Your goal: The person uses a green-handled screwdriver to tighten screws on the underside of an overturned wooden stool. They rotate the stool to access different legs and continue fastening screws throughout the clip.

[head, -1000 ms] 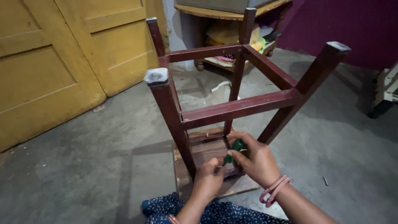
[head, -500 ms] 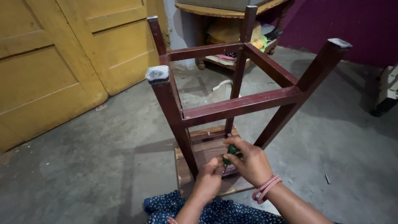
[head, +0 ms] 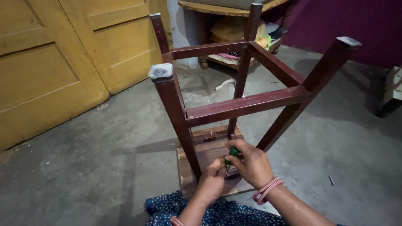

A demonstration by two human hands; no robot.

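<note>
Stool: one dark red wooden stool, upside down on the grey floor, seat down just in front of my knees.
Legs: four, pointing up; two near ones show pale worn ends, two far ones stand by the door and the table.
Rails: four upper crossbars joining the legs in a square, plus lower bars against the seat underside.
Screwdriver: one, green handle, down inside the frame near the seat's underside, between my hands.
My right hand: fingers wrapped tight round the green handle, tip aimed down at the seat board.
My left hand: fingers pinched together at the shaft near the tip; I cannot tell just what they grip.
Bangles: pink ones on my right wrist; I cannot count them.
Doors: two yellow panelled leaves, at the left.
Table: one round wooden table behind, with bundled cloth, yellow and green, on its lower shelf.
Small bit: one thin pale piece on the floor, well right of me.
</note>
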